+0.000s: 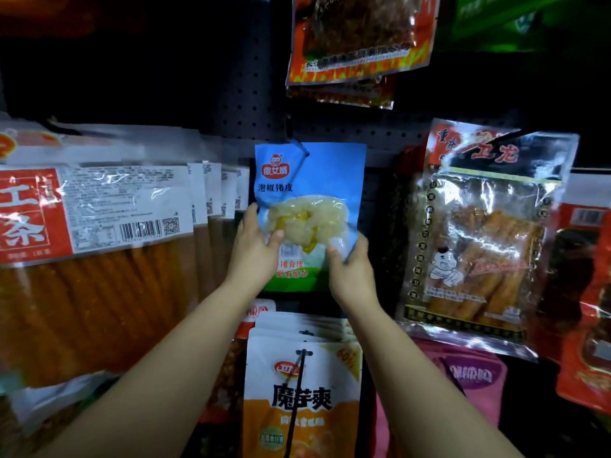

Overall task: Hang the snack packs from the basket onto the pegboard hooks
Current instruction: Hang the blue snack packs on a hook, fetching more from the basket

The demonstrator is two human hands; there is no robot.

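A blue snack pack [327, 170] with a clear window of pale food is held up against the dark pegboard [244, 94]. My left hand [254, 246] grips its lower left edge, thumb on the front. Its lower right corner is pinched by my right hand [350, 262]. A thin hook [299, 148] crosses the pack's top near its hang hole; whether the pack is threaded on it I cannot tell. The basket is out of view.
Large packs of orange sticks [96, 259] hang at the left. A clear pack of fried strips [479, 233] hangs at the right, red packs [591, 292] beyond it. An orange flame-print pack [360, 38] hangs above. White-and-orange packs [301, 391] hang below on a hook.
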